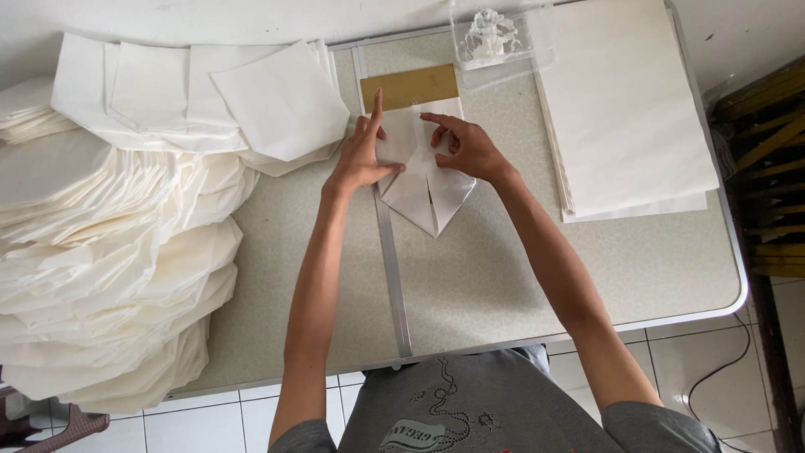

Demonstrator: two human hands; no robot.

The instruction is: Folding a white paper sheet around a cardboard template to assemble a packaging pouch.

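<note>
The counter [520, 277] carries everything. Left of the folded sheet [423, 189], a big heap of folded papers [109, 252] spills over the counter's edge. Right of the sheet lies a flat stack of paper [625, 109]. Beyond the sheet sit a clear box [503, 42] and a brown card [409, 86]. The left hand [360, 155] presses flat on the sheet's left flap, fingers spread, forefinger pointing out. The right hand [468, 149] presses its right flap with bent fingers.

folded sheet [428, 180]: matt white paper | table [503, 277]: speckled smooth top, metal rim | box [503, 42]: clear glossy plastic
</note>
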